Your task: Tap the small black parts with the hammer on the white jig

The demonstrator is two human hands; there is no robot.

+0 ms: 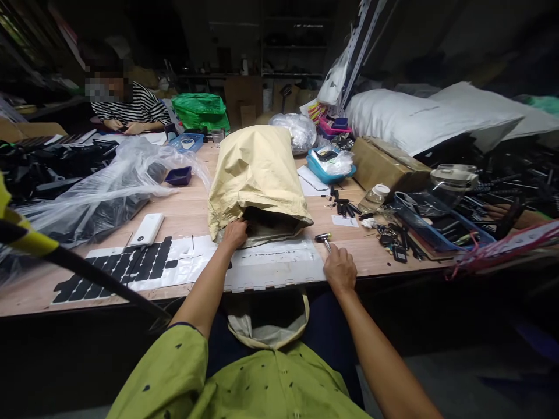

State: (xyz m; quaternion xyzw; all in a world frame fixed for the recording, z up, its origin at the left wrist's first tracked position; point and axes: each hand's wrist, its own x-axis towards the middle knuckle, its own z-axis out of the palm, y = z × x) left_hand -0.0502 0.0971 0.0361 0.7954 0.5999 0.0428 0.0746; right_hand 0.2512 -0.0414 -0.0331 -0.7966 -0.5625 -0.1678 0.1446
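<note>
Work looks unfinished, though how much remains I can't tell: the cream sack (257,166) lies open-mouthed on the table (190,203), left hand (236,233) at its edge, grip unclear; right hand (340,267) clenched round a hammer (324,237).

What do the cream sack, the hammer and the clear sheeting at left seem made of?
Cream sack: matte, perhaps heavy paper or coated woven plastic; it holds stiff creases.
Hammer: silvery, shiny handle, likely metal; its head shows dark and yellowish parts, too small to tell of what.
Clear sheeting: almost surely thin, glossy plastic film, judging by its see-through folds and pale highlights.
</note>
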